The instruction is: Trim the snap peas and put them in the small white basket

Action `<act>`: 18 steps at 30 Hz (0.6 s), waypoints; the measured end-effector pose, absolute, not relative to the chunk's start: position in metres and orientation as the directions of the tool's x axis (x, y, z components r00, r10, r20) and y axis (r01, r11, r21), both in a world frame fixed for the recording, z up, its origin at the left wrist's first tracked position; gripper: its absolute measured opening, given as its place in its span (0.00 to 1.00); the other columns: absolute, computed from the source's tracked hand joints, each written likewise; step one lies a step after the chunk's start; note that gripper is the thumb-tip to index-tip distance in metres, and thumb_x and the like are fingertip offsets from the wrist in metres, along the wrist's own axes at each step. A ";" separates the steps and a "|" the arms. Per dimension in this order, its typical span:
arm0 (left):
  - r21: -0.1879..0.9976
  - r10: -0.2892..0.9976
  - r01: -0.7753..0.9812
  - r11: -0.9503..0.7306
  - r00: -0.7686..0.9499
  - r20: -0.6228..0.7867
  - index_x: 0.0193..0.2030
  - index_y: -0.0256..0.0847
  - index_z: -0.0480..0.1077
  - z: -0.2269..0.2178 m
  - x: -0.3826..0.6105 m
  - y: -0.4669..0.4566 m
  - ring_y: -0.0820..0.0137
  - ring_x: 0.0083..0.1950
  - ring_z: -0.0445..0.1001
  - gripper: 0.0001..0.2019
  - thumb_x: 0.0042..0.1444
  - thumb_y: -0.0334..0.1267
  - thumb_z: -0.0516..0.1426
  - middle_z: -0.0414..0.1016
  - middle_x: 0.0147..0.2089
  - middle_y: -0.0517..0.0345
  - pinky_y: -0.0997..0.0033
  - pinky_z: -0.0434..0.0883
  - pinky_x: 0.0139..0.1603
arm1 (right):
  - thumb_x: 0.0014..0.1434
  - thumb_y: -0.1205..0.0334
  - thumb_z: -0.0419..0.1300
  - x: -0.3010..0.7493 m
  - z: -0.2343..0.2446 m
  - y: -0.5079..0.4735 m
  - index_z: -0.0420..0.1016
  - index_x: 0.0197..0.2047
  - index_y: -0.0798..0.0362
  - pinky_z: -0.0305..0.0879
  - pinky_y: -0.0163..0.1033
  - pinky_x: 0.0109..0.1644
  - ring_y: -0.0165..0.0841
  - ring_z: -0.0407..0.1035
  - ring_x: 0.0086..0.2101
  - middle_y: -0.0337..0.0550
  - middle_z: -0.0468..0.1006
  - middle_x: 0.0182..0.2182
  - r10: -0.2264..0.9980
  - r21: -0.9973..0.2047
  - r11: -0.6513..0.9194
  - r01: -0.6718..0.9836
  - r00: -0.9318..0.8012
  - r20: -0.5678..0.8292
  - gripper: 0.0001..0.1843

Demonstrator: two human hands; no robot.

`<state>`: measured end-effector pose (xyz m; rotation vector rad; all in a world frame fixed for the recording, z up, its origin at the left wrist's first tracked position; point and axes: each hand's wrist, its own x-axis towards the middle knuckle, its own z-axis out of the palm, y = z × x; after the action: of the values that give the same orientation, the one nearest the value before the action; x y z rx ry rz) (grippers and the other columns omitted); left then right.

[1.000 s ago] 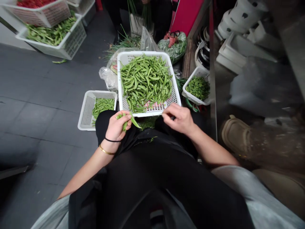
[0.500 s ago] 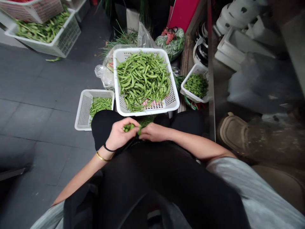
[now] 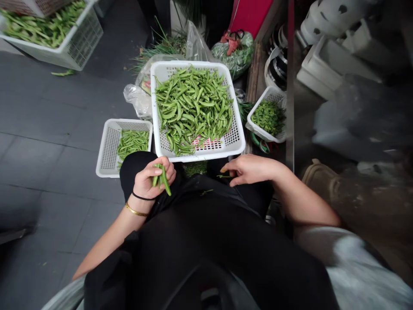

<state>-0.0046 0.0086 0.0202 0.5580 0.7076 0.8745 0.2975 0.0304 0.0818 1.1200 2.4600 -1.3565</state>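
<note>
My left hand [image 3: 154, 177] is closed around several green pea pods [image 3: 164, 181], with one pod poking out below the fingers, over my left knee. My right hand [image 3: 250, 169] is apart from it, over my right thigh, thumb and fingers spread. A thin green stem scrap [image 3: 223, 176] shows just by its fingertips; whether it touches them I cannot tell. In front of both hands stands a large white perforated basket [image 3: 238, 148] heaped with pea pods [image 3: 193, 103]. To the left, a smaller white basket [image 3: 108, 150] has trimmed-looking pods [image 3: 133, 143] in it.
A basket of chopped greens [image 3: 267, 118] stands at right beside a metal edge [image 3: 290, 86]. Behind are a plastic bag of greens [image 3: 237, 51] and spring onions [image 3: 167, 47]. A crate of green pods [image 3: 77, 49] is at upper left. Another scrap [image 3: 207, 192] lies on my black apron.
My hands have parted: the right went off to the right and its fingers spread, while the left drew slightly left, still gripping the pods. The view has shifted a little.
</note>
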 end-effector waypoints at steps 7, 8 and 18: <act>0.572 0.783 -0.541 0.616 0.500 -0.370 0.28 0.37 0.69 0.012 0.004 0.007 0.78 0.16 0.57 0.12 0.40 0.40 0.65 0.61 0.18 0.63 0.81 0.53 0.12 | 0.53 0.60 0.62 0.228 0.018 0.121 0.79 0.34 0.58 0.58 0.35 0.32 0.33 0.71 0.30 0.49 0.79 0.31 0.735 -0.247 0.448 0.859 -0.511 -0.444 0.10; 0.574 0.778 -0.533 0.621 0.507 -0.371 0.26 0.36 0.68 0.013 0.003 0.007 0.79 0.16 0.57 0.11 0.41 0.38 0.65 0.59 0.17 0.64 0.82 0.53 0.13 | 0.52 0.60 0.62 0.215 0.004 0.131 0.79 0.35 0.60 0.57 0.35 0.31 0.35 0.71 0.30 0.53 0.79 0.32 0.707 -0.169 0.475 0.864 -0.489 -0.511 0.11; 0.689 0.790 -0.390 0.611 0.365 -0.493 0.30 0.33 0.73 0.015 0.001 0.006 0.78 0.17 0.61 0.09 0.44 0.36 0.66 0.61 0.16 0.64 0.80 0.55 0.15 | 0.51 0.66 0.56 0.237 0.014 0.124 0.76 0.27 0.57 0.55 0.32 0.29 0.26 0.65 0.23 0.39 0.74 0.22 0.707 -0.423 0.371 0.827 -0.547 -0.448 0.08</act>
<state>0.0007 0.0062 0.0145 0.5084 0.9098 0.8020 0.2369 0.1242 0.0135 1.3815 2.4375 -0.9226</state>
